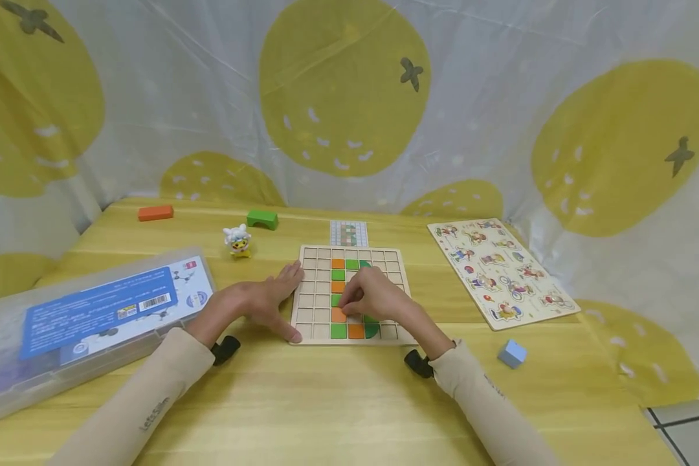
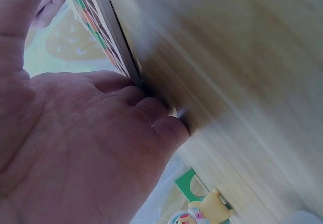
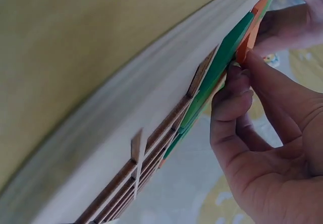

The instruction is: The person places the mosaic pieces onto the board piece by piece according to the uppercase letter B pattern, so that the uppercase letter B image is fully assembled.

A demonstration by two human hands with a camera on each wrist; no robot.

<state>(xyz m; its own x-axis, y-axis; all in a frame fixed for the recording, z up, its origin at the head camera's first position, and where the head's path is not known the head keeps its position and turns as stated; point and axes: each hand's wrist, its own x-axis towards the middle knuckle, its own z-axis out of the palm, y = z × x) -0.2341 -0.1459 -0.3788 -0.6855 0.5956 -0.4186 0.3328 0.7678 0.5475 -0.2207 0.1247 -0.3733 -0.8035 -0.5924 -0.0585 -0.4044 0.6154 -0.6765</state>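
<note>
A wooden grid board [image 1: 320, 291] lies flat on the table, with orange and green tiles filling some of its cells. Its left edge is steadied by my left hand [image 1: 268, 301], thumb at the near corner and fingers spread toward the far side. Over the middle of the board, my right hand [image 1: 378, 296] pinches an orange square tile [image 3: 247, 45] between thumb and fingertips, tilted against the board's surface. Dark green rounded tiles [image 1: 373, 331] sit along the right of the pattern. Some cells are hidden beneath the right hand.
A small pattern card [image 1: 349, 234] lies behind the board. At left are a clear plastic case [image 1: 99, 310], a toy figure [image 1: 237, 241], a green arch block [image 1: 262, 219] and an orange block [image 1: 155, 213]. To the right lie a picture puzzle [image 1: 501, 268] and a blue block [image 1: 512, 353].
</note>
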